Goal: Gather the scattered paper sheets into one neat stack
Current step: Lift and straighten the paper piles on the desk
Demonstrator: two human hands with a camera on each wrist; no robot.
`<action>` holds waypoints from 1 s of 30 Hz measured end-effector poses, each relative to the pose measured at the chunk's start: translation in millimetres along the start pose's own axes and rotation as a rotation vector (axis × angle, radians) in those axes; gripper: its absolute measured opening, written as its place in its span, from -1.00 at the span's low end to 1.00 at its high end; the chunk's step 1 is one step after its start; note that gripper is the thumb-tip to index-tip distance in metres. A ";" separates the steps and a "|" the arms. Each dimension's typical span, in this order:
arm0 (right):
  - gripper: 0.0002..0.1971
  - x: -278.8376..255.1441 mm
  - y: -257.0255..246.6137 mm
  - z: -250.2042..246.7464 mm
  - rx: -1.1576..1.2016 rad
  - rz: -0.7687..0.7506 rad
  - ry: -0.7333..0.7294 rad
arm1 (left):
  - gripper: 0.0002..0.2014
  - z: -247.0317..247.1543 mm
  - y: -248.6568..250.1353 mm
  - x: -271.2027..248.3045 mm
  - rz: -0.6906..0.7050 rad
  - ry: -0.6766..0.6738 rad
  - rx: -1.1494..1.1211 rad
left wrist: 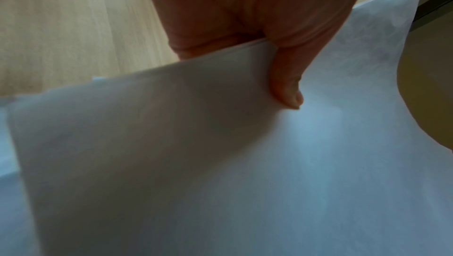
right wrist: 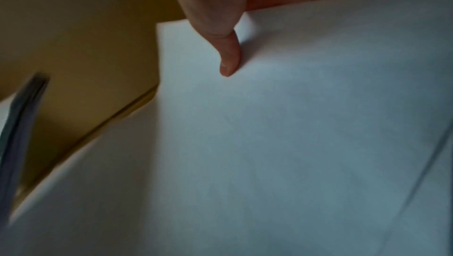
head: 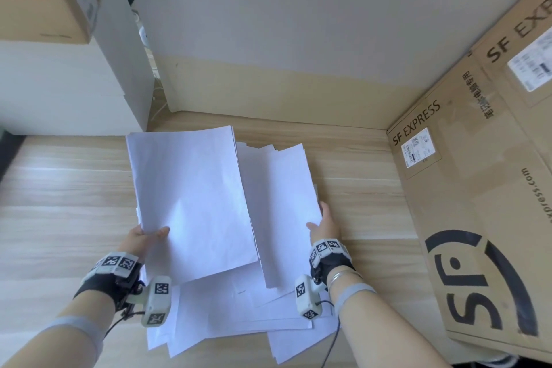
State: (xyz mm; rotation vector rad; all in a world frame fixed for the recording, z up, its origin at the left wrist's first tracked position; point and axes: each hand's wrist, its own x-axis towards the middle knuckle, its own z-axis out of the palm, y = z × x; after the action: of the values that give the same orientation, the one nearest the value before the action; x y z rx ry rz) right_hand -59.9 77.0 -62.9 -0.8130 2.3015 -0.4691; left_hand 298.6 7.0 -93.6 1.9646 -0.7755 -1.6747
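A batch of sheets (head: 191,200) was pinched by the left hand (head: 143,240), another batch (head: 280,206) at its 3 o'clock by the right hand (head: 324,228).

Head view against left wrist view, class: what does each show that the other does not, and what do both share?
Head view only: the right hand holding a second bunch of sheets, loose sheets on the table, and SF Express boxes. Left wrist view only: the thumb pressed on the paper, seen up close. Both: the left hand gripping the near-left bunch.
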 end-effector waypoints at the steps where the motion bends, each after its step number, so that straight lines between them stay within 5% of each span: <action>1: -0.58 0.7 1.8 -8.0 0.012 0.032 -0.007 | -0.65 0.0 -0.5 0.1 -0.004 0.001 0.003; 4: -0.79 5.2 11.8 -28.6 0.021 0.086 0.006 | -0.63 -0.6 -5.1 4.4 -0.018 0.019 0.023; 18: -0.65 23.4 33.1 -73.1 0.418 0.104 0.229 | -0.93 17.4 -5.2 -4.4 -0.037 0.032 0.005; 20: -0.66 25.8 23.9 -71.5 0.472 0.077 0.244 | -0.86 23.2 -1.9 -8.7 -0.036 0.027 0.017; 30: -0.74 1.6 7.6 -5.4 0.396 0.021 -0.026 | -0.96 38.8 7.7 -22.8 -0.048 -0.112 0.036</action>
State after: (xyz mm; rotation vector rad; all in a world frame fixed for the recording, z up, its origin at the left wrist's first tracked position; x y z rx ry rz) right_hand -67.7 82.3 -63.6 -0.5929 2.0921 -0.8644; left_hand 256.9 17.5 -78.3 1.9414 -0.8098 -1.8245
